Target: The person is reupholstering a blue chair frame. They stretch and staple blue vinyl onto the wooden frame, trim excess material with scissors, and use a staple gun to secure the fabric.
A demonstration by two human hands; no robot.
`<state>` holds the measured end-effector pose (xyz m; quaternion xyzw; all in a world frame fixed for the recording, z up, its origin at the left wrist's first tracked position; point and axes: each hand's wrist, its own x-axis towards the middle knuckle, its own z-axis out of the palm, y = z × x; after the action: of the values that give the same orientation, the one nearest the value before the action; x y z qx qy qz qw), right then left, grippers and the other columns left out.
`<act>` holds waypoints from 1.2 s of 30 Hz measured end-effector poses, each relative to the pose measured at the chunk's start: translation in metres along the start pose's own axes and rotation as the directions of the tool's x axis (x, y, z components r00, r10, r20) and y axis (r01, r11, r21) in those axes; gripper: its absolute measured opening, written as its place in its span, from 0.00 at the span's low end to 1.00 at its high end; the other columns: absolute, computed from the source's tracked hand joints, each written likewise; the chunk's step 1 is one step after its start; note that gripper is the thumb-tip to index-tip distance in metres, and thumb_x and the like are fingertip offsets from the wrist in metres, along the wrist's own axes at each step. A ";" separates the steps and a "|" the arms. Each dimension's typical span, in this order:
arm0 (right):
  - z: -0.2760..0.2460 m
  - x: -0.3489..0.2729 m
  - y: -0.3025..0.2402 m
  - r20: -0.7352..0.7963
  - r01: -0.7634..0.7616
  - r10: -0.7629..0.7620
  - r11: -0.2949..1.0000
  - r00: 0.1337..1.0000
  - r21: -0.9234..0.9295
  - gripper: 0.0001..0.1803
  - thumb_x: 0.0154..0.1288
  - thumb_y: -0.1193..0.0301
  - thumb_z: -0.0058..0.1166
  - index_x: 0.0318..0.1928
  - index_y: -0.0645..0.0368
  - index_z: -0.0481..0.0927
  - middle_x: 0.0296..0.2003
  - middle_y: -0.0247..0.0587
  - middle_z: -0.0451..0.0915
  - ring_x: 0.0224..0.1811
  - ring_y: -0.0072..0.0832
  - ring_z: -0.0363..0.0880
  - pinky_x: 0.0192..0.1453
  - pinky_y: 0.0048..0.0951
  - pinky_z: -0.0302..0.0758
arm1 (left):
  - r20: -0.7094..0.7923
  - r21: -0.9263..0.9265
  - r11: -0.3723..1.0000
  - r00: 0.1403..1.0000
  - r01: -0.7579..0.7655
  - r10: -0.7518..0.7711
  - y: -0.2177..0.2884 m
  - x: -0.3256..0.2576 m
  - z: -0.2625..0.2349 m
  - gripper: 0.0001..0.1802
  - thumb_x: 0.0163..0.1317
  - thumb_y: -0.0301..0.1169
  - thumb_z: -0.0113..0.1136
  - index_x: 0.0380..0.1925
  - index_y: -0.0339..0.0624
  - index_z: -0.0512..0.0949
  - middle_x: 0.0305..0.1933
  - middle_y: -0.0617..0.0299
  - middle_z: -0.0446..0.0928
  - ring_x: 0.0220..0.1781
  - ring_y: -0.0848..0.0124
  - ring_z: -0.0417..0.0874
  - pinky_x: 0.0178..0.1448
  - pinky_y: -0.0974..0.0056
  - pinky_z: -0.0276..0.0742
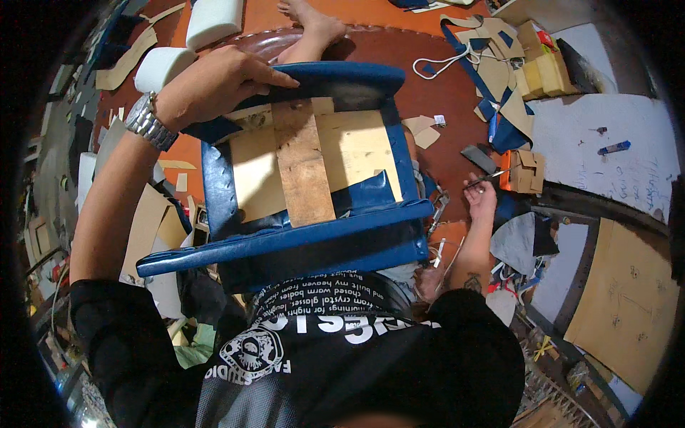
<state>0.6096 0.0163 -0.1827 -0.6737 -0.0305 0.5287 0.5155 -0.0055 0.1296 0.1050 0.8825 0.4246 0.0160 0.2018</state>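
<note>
A wooden frame covered in dark blue leather-like material (285,246) lies tilted in front of me, its bare plywood inside and a brown wooden slat (305,167) facing up. My left hand (221,82) is closed over its far left edge, index finger stretched along the blue padding. A loose blue flap (367,189) lies inside, near the frame's near side. Off to the right, my right hand (481,198) is closed on a thin dark metal tool (489,177) that looks like scissors. The tool points toward an orange and brown box (524,171).
White foam blocks (214,21) stand at the far left. Blue and tan scraps (503,78) with a white cord (442,63) lie at the far right. A white board (606,150) holds a blue marker-like object (614,148). Someone's bare foot (317,25) rests beyond the frame.
</note>
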 end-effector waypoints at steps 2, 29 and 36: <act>0.001 -0.040 -0.025 0.207 0.090 -0.100 0.994 0.973 0.059 0.12 0.79 0.63 0.56 0.54 0.54 0.78 0.59 0.48 0.87 0.44 0.30 0.86 0.50 0.29 0.76 | -0.024 0.027 0.999 0.999 -0.025 0.026 -0.004 -0.003 0.002 0.20 0.71 0.26 0.63 0.58 0.59 0.90 0.47 0.54 0.91 0.43 0.62 0.92 0.53 0.56 0.87; 0.308 -0.323 -0.123 0.357 0.228 0.804 0.280 0.474 -0.933 0.42 0.80 0.34 0.41 0.43 0.69 0.78 0.24 0.42 0.75 0.31 0.39 0.86 0.30 0.49 0.89 | -0.169 0.585 0.811 0.980 0.018 0.100 0.013 -0.031 0.035 0.30 0.67 0.32 0.62 0.68 0.78 0.79 0.76 0.57 0.71 0.67 0.55 0.78 0.66 0.49 0.76; 0.320 -0.327 -0.117 0.350 0.248 0.796 0.257 0.493 -0.934 0.37 0.81 0.41 0.40 0.54 0.68 0.77 0.21 0.36 0.71 0.32 0.35 0.86 0.29 0.41 0.87 | -0.259 0.620 0.783 0.953 0.040 0.157 0.013 -0.032 0.050 0.28 0.70 0.33 0.60 0.68 0.76 0.77 0.80 0.55 0.67 0.76 0.52 0.74 0.80 0.38 0.65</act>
<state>0.2865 0.0911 0.1537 -0.4961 -0.4149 0.7419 -0.1768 -0.0066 0.0812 0.0687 0.8997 0.4037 0.0144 -0.1650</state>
